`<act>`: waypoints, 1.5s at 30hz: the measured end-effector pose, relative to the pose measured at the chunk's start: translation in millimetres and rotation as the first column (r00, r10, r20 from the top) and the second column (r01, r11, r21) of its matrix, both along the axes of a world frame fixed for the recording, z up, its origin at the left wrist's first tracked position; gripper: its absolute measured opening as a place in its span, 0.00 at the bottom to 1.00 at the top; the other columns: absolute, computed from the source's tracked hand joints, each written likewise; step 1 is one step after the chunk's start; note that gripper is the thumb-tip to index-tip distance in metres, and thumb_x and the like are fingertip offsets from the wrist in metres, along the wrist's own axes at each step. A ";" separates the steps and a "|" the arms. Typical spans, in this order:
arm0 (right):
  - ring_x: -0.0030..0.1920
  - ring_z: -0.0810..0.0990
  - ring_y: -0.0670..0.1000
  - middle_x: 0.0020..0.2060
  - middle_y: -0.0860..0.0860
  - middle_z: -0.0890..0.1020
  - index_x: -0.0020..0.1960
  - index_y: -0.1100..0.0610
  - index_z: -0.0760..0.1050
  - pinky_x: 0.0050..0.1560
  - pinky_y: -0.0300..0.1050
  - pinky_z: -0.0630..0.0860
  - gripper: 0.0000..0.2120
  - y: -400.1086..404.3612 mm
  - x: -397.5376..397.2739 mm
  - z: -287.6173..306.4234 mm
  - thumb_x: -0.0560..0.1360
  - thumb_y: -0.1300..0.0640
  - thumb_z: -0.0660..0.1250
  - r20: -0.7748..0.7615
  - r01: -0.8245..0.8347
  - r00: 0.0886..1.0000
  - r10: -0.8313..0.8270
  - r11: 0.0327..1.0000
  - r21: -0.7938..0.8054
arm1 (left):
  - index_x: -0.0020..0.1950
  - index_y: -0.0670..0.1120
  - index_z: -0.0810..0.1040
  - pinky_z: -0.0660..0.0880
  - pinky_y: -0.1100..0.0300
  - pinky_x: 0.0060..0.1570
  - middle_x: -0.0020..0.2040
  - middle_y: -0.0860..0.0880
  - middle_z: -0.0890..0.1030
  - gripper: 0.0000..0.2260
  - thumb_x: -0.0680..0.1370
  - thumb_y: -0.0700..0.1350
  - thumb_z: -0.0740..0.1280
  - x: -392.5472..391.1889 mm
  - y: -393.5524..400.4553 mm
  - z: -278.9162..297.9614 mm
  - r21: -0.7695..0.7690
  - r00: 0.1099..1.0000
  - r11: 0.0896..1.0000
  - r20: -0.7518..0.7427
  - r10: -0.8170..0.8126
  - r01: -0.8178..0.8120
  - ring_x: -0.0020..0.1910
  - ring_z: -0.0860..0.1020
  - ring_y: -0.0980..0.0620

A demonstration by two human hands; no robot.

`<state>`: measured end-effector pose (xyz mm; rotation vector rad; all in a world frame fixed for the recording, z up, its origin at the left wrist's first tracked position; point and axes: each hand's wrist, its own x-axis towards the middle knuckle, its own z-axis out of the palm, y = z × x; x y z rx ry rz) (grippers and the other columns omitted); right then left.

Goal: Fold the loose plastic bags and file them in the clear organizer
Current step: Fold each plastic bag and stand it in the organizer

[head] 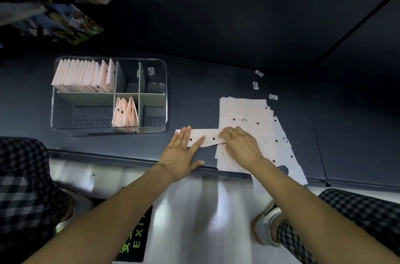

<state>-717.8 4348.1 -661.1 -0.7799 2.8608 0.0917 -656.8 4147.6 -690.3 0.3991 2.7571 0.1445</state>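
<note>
A folded strip of pale pink plastic bag (204, 138) lies on the dark surface (238, 82) at the centre of the frame, directly under both hands. The left hand (181, 153) lies flat with fingers straight and spread, pressing the left end of the strip. The right hand (240, 144), fingers curled, pinches the right end of the strip where it overlaps the stack of loose bags (249, 112), which lies right of centre. The clear organizer (108, 97) stands in the left half of the frame, apart from the hands; folded bags (84, 75) stand upright in its upper-left compartment and a few more (125, 112) in its lower-middle compartment. Three small labels (255, 85) lie on the surface above the stack; their print is too small to read. A floor sign (138, 240) at the bottom of the frame reads "EXIT" in green letters.
</note>
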 end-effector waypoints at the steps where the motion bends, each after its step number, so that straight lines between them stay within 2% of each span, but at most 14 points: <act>1: 0.58 0.72 0.55 0.62 0.50 0.76 0.62 0.54 0.74 0.54 0.46 0.72 0.16 -0.2 -1.7 1.1 0.76 0.62 0.59 -0.013 0.012 1.000 -0.013 0.999 -0.046 | 0.77 0.54 0.39 0.38 0.51 0.75 0.77 0.39 0.40 0.31 0.79 0.64 0.48 -1.2 2.0 2.7 -0.007 1.000 1.000 0.005 0.025 -0.025 0.76 0.39 0.43; 5: 0.55 0.72 0.54 0.48 0.50 0.83 0.51 0.54 0.81 0.55 0.44 0.69 0.07 -8.7 -9.1 18.2 0.76 0.59 0.65 0.049 0.150 0.988 -0.144 0.868 -0.473 | 0.77 0.56 0.50 0.49 0.51 0.74 0.74 0.41 0.63 0.25 0.81 0.59 0.51 -16.0 9.2 21.2 0.057 0.990 0.990 -0.044 0.133 -0.131 0.74 0.59 0.45; 9: 0.57 0.69 0.48 0.51 0.43 0.79 0.54 0.50 0.78 0.58 0.41 0.68 0.11 -23.6 -13.9 44.9 0.74 0.61 0.67 0.228 0.337 0.941 -0.250 0.632 -0.697 | 0.59 0.49 0.74 0.66 0.51 0.60 0.48 0.44 0.81 0.15 0.83 0.53 0.51 -28.1 9.2 50.5 0.363 0.945 0.884 -0.031 0.326 -0.293 0.52 0.77 0.42; 10: 0.58 0.69 0.46 0.54 0.41 0.76 0.59 0.49 0.75 0.58 0.38 0.68 0.14 -26.4 -13.7 52.6 0.74 0.60 0.66 0.285 0.406 0.910 -0.301 0.516 -0.754 | 0.53 0.46 0.75 0.69 0.51 0.54 0.45 0.44 0.81 0.15 0.83 0.51 0.53 -29.6 10.0 57.9 0.500 0.915 0.777 0.084 0.395 -0.382 0.48 0.77 0.41; 12: 0.57 0.71 0.45 0.58 0.44 0.75 0.64 0.51 0.70 0.56 0.36 0.68 0.16 -31.4 -9.9 67.1 0.77 0.56 0.65 0.414 0.532 0.825 -0.384 0.284 -0.798 | 0.48 0.42 0.77 0.73 0.52 0.50 0.44 0.45 0.79 0.14 0.83 0.49 0.55 -31.7 14.2 74.5 0.729 0.793 0.359 0.416 0.445 -0.584 0.45 0.77 0.45; 14: 0.57 0.75 0.47 0.59 0.50 0.78 0.63 0.54 0.72 0.58 0.41 0.71 0.14 -35.5 -1.9 75.1 0.79 0.53 0.61 0.561 0.651 0.746 -0.359 0.216 -0.728 | 0.50 0.44 0.78 0.75 0.56 0.49 0.48 0.45 0.81 0.12 0.83 0.48 0.56 -31.0 18.9 90.4 0.713 0.655 -0.027 0.657 0.374 -0.700 0.46 0.79 0.49; 18: 0.45 0.80 0.48 0.43 0.54 0.84 0.47 0.60 0.80 0.52 0.51 0.76 0.14 -49.9 27.3 84.5 0.80 0.52 0.59 0.657 0.686 0.723 -0.214 0.333 -0.647 | 0.54 0.46 0.78 0.75 0.53 0.54 0.50 0.46 0.83 0.12 0.83 0.49 0.56 -21.1 23.6 111.3 0.574 0.530 -0.271 0.818 0.222 -0.773 0.48 0.81 0.50; 21: 0.28 0.68 0.43 0.22 0.43 0.71 0.26 0.54 0.71 0.33 0.41 0.66 0.22 -57.1 39.6 94.8 0.79 0.56 0.62 0.623 0.664 0.747 -0.232 0.260 -0.701 | 0.57 0.46 0.78 0.76 0.51 0.58 0.53 0.45 0.83 0.13 0.83 0.49 0.56 -13.1 20.1 122.2 0.564 0.537 -0.291 0.826 0.173 -0.773 0.53 0.81 0.48; 25: 0.38 0.76 0.53 0.35 0.62 0.80 0.39 0.68 0.78 0.45 0.47 0.73 0.14 -56.1 44.3 111.1 0.77 0.57 0.66 0.699 0.719 0.695 -0.168 0.135 -0.682 | 0.58 0.42 0.78 0.78 0.58 0.51 0.52 0.44 0.83 0.12 0.82 0.45 0.60 -4.1 8.4 136.6 0.620 0.590 -0.240 0.785 0.189 -0.747 0.50 0.81 0.49; 29: 0.36 0.81 0.48 0.34 0.51 0.83 0.39 0.59 0.81 0.41 0.40 0.78 0.08 -52.2 46.0 118.7 0.75 0.57 0.68 0.729 0.734 0.679 -0.086 0.114 -0.670 | 0.47 0.39 0.80 0.78 0.61 0.44 0.42 0.46 0.82 0.07 0.79 0.40 0.64 1.6 -3.1 148.5 0.740 0.682 -0.139 0.664 0.308 -0.658 0.41 0.79 0.51; 33: 0.37 0.81 0.47 0.34 0.50 0.84 0.38 0.56 0.80 0.42 0.40 0.80 0.07 -53.5 45.8 122.9 0.74 0.58 0.69 0.724 0.728 0.685 -0.081 0.116 -0.676 | 0.33 0.42 0.76 0.72 0.68 0.31 0.26 0.55 0.76 0.13 0.78 0.39 0.66 6.4 -10.3 157.4 0.814 0.760 0.005 0.539 0.362 -0.580 0.28 0.74 0.60; 39: 0.40 0.85 0.48 0.37 0.51 0.85 0.42 0.61 0.81 0.39 0.37 0.79 0.05 -53.4 47.5 134.1 0.75 0.60 0.68 0.711 0.707 0.703 -0.016 0.125 -0.696 | 0.36 0.35 0.77 0.76 0.67 0.35 0.35 0.39 0.79 0.13 0.77 0.42 0.68 8.1 -19.7 166.4 0.843 0.821 0.225 0.359 0.443 -0.489 0.33 0.76 0.53; 42: 0.42 0.85 0.50 0.39 0.53 0.85 0.43 0.62 0.81 0.43 0.41 0.81 0.05 -52.1 47.4 137.9 0.75 0.61 0.68 0.702 0.699 0.712 -0.022 0.126 -0.704 | 0.38 0.34 0.79 0.78 0.63 0.38 0.36 0.40 0.81 0.12 0.76 0.42 0.68 8.9 -22.2 169.0 0.849 0.831 0.217 0.364 0.420 -0.482 0.36 0.78 0.52; 45: 0.41 0.84 0.51 0.39 0.54 0.85 0.42 0.61 0.81 0.44 0.42 0.81 0.04 -50.9 47.7 140.9 0.74 0.63 0.68 0.704 0.701 0.710 -0.009 0.095 -0.706 | 0.37 0.42 0.82 0.77 0.66 0.36 0.34 0.50 0.83 0.08 0.75 0.38 0.69 11.6 -24.4 168.7 0.855 0.794 0.032 0.466 0.389 -0.517 0.35 0.80 0.56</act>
